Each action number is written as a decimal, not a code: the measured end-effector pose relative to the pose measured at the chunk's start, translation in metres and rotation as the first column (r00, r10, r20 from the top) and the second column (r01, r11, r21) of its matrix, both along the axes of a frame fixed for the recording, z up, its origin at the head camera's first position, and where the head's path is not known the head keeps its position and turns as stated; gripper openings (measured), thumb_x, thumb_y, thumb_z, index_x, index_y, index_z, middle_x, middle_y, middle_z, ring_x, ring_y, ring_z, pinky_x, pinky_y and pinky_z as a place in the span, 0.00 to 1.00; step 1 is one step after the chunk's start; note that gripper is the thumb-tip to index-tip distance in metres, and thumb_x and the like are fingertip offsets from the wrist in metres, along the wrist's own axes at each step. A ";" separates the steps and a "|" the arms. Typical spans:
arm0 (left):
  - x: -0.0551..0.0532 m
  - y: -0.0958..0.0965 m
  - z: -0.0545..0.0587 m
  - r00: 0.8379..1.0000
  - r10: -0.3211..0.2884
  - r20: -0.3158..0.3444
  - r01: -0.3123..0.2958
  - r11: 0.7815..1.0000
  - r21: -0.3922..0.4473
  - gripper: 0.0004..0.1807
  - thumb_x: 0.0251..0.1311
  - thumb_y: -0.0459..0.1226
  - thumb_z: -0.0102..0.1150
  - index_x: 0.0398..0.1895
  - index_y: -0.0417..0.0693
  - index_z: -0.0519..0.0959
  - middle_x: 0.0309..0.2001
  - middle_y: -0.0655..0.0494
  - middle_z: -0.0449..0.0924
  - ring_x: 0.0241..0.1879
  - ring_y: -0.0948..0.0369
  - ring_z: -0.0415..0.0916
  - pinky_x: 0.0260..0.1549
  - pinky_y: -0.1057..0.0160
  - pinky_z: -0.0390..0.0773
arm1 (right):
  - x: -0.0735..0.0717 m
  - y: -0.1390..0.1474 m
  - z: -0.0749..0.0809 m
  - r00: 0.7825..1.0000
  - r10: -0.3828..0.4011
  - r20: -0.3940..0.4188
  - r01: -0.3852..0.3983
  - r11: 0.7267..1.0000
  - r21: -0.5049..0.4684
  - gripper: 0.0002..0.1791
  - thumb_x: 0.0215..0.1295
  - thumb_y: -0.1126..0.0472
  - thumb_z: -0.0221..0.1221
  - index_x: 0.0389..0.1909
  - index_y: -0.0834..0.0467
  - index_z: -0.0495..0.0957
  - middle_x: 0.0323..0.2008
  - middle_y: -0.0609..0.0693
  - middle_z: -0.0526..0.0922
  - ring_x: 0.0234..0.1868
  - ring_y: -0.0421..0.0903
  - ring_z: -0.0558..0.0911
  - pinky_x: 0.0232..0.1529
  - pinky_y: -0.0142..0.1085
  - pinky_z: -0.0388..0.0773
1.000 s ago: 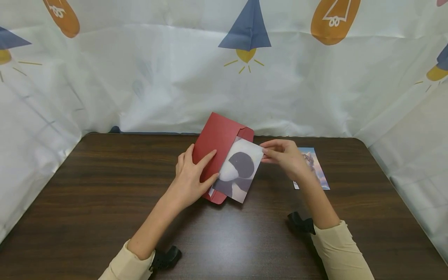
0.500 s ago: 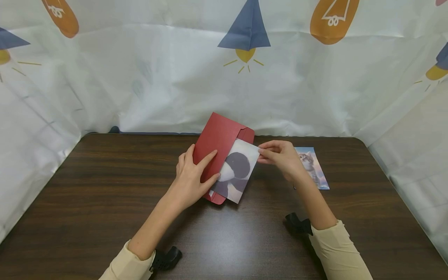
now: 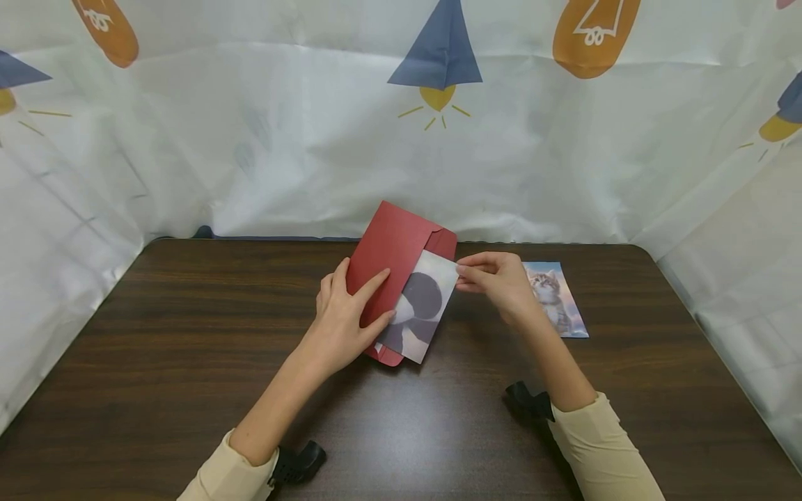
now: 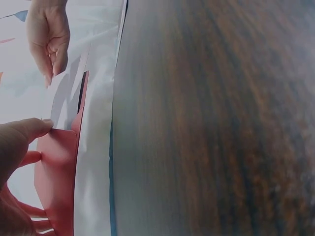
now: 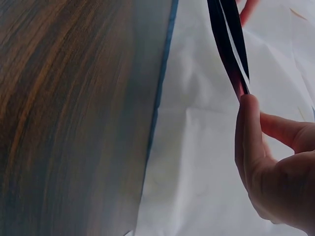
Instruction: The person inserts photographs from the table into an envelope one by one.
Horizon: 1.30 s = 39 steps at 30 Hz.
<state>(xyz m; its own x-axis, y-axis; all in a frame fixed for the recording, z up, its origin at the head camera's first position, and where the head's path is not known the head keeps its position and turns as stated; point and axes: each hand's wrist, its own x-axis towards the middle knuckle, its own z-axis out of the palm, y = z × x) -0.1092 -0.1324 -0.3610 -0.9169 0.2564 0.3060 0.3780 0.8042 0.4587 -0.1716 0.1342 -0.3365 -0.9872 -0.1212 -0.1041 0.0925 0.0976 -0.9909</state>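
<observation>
My left hand [image 3: 344, 313] holds a red envelope [image 3: 395, 243] by its left side, index finger spread across the front and thumb at the opening. In the left wrist view, the thumb lies along the red envelope's [image 4: 56, 157] edge. Partly inside the envelope is a picture card [image 3: 416, 313] with grey-purple and white shapes; its left part is hidden. My right hand [image 3: 501, 282] pinches the card's upper right edge between thumb and fingers. The right wrist view shows the envelope [image 5: 229, 49] nearly edge-on, its opening parted, just past the right fingertips.
A kitten postcard [image 3: 551, 299] lies on the dark wooden table [image 3: 188, 348], right of and partly behind my right wrist. A white curtain [image 3: 282, 139] with printed lamps and bulbs hangs along the table's back edge. Each wrist carries a black camera mount [image 3: 297, 463].
My right hand has moved left, sliding the card a little farther into the envelope. More of the kitten postcard shows now. My left hand and the envelope have hardly moved.
</observation>
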 end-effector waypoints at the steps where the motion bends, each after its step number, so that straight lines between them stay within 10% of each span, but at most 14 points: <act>1: 0.000 0.000 0.000 1.000 0.000 -0.001 0.000 1.000 0.001 0.35 0.63 0.43 0.74 0.74 0.50 0.75 0.76 0.25 0.53 0.70 0.30 0.56 0.64 0.28 0.67 | 0.000 0.000 0.000 1.000 -0.002 -0.004 0.002 1.000 0.000 0.16 0.73 0.72 0.62 0.54 0.80 0.79 0.31 0.49 0.87 0.33 0.42 0.89 0.46 0.40 0.88; 39: 0.003 0.009 -0.004 0.999 -0.017 -0.026 0.017 1.000 -0.020 0.36 0.62 0.44 0.75 0.73 0.50 0.76 0.76 0.24 0.53 0.69 0.30 0.58 0.62 0.29 0.69 | 0.004 -0.010 -0.005 1.000 0.013 -0.015 -0.013 0.998 -0.065 0.14 0.72 0.74 0.61 0.53 0.80 0.80 0.32 0.52 0.88 0.30 0.39 0.90 0.43 0.36 0.88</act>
